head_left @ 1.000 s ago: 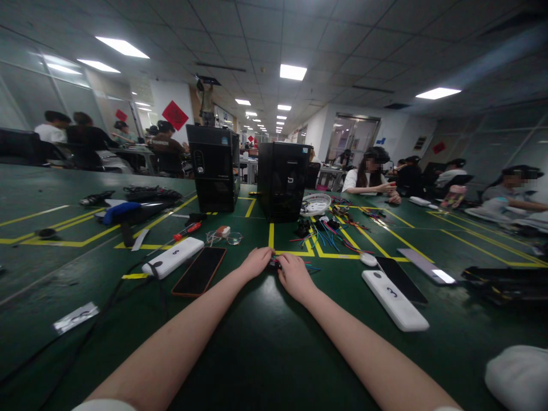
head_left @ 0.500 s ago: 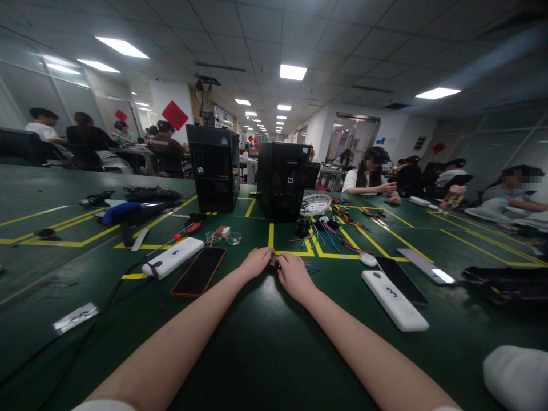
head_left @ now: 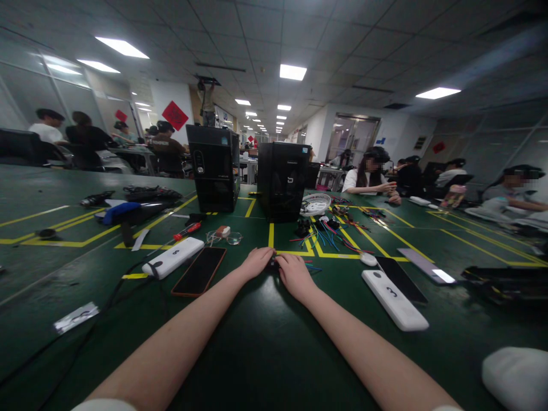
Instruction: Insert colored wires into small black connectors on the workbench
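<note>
Fingers [head_left: 283,260] hold a dark part [head_left: 273,263] (white case [head_left: 396,302] reads "3").

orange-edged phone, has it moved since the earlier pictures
No. The phone shows no visible shift in any direction against the yellow tape on the table.

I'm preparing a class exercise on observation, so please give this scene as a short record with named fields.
Hands: left hand and right hand close together at a small dark piece
Grip: partly hidden, so uncertain
Near right hand: coloured wires
Left side: orange-edged phone, white box marked 8, glasses
Right side: white box marked 3, black phone
Beyond: two black computer cases, white basket
Surface: green table, yellow tape
</note>
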Motion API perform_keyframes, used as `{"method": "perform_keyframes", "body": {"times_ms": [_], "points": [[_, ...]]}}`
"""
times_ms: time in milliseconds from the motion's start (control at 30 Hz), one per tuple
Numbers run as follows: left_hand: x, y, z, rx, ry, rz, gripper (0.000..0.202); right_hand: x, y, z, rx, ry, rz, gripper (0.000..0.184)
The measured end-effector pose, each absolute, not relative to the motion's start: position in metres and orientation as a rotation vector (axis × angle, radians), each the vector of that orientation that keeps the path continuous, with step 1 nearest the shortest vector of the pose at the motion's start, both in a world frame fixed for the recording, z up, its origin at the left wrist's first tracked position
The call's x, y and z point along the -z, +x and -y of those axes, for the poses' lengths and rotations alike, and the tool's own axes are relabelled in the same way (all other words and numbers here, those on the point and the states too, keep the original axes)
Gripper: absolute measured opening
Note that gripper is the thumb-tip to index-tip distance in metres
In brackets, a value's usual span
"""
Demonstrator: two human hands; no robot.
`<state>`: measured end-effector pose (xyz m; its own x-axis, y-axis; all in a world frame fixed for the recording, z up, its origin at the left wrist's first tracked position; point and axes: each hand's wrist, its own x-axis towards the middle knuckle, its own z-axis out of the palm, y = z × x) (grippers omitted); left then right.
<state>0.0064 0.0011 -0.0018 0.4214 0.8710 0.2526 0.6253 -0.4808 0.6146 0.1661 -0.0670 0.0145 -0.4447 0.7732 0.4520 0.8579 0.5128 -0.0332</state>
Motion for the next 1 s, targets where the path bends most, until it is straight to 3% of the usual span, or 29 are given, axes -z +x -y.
{"method": "perform_keyframes", "body": {"times_ms": [200, 300, 467, 1000], "points": [[-0.007, 0.000, 0.003, -0.747, 2.295, -0.959, 0.041, -0.011, 0.173, 0.062, 0.311, -1.385, 2.231, 0.029], [-0.009, -0.002, 0.004, -0.750, 2.363, -0.982, 0.047, -0.009, 0.172, 0.059, 0.279, -1.368, 2.193, 0.023], [-0.005, 0.000, 0.003, -0.790, 2.353, -0.991, 0.038, -0.008, 0.167, 0.053, 0.227, -1.348, 2.161, 0.015], [-0.001, 0.002, -0.004, -0.821, 2.355, -0.904, 0.039, -0.006, 0.165, 0.052, 0.233, -1.424, 2.183, 0.016]]}}
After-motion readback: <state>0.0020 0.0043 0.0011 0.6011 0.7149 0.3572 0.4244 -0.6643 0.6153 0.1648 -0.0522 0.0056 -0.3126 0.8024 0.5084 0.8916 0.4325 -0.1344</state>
